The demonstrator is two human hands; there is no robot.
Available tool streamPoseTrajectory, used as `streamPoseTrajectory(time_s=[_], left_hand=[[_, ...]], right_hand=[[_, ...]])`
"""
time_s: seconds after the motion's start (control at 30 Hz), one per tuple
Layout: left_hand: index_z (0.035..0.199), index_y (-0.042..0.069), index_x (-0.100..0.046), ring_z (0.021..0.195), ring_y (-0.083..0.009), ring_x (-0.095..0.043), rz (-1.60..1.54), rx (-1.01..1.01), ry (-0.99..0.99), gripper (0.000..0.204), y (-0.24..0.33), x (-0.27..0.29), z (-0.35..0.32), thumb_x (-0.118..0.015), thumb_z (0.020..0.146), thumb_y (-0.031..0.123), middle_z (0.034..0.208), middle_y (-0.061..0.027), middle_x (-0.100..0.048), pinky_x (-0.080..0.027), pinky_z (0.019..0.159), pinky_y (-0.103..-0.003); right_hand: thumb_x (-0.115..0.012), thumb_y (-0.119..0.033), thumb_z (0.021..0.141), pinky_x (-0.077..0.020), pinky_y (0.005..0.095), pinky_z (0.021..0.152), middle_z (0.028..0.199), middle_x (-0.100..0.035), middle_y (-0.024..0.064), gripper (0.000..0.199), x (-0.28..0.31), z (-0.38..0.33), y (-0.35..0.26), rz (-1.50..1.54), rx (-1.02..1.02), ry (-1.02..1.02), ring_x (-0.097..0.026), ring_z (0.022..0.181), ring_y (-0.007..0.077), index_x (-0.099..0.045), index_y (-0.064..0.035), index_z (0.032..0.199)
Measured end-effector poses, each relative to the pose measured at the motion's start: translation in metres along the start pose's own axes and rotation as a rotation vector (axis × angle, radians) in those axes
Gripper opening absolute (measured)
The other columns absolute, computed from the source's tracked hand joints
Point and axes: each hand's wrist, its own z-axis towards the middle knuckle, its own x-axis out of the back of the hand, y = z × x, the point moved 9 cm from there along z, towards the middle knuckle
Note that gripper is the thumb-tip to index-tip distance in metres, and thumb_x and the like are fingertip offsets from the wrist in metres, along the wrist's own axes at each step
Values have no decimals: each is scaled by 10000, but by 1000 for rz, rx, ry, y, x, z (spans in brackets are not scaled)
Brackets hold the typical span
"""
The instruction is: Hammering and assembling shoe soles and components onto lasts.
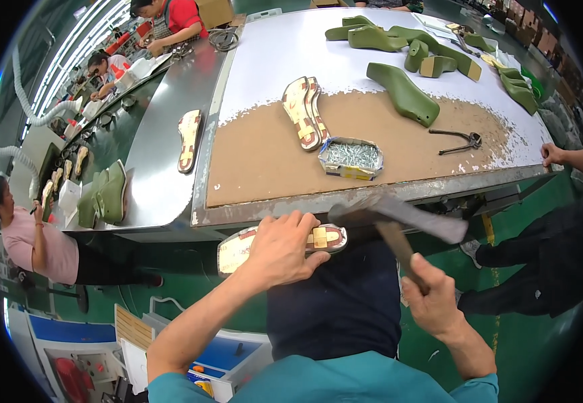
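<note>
"Brown wood in the right hand [432,297], is it?"

"Yes, its fingers are closed round the wooden shaft of a hammer [401,250] with a long, dark grey metal head. That head is blurred, so I can't say whether it touches anything."

"And the left hand [282,250]?"

"Clasped over a cream-and-brown, foot-shaped sole [236,251], fingers across its far side, thumb at its near side. Both ends stick out from under the hand, just on the near side of a large worktable [258,164], brown where its white covering is torn away."

"What lies further off?"

"To the left, a few olive-green, foot-shaped lasts [110,196] grouped on a shiny grey metal bench [158,124]. Near the table's edge, a small open carton [346,171] full of silvery nails [353,156]. A single cream-and-brown strapped insole [188,141] rests further along the bench, and dark metal pincers [466,141] lie right of the carton."

"Beyond those?"

"Two matching cream-and-brown insoles [298,114] side by side, then one big olive-green last [402,94] to their right. More green lasts [377,39] crowd the far part, and at far left a person in a red top [187,19] bends over the bench."
</note>
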Motion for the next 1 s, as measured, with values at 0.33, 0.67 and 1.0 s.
streamPoseTrajectory(time_s=[0.33, 0.67, 1.0], left_hand=[[1168, 106, -521, 837, -371, -663, -282, 175, 36, 630, -32, 51, -6, -754, 683, 435, 918, -189, -667, -526, 741, -419], [1105, -27, -531, 940, -191, -577, -420, 815, 1496, 459, -376, 68, -270, -802, 785, 160, 1073, -97, -608, -475, 853, -327], [1277, -13, -520, 1181, -311, -527, 99, 642, 1074, 468, -272, 126, -101, -657, 841, 87, 1225, -195, -571, -376, 1039, -398]], right_hand=[[-622, -11, 854, -477, 408, 627, 829, -589, 139, 340, 57, 48, 76, -872, -69, 17, -593, 690, 330, -617, -87, 1184], [-684, -104, 815, -420, 432, 899, 1105, -575, 162, 393, 69, 118, 99, -768, 90, 257, -544, 1042, 361, -592, -50, 1193], [-801, -317, 694, -372, 479, 990, 1240, -536, 182, 862, 45, 271, 196, -1030, 6, 139, -480, 1176, 376, -385, -47, 1400]])
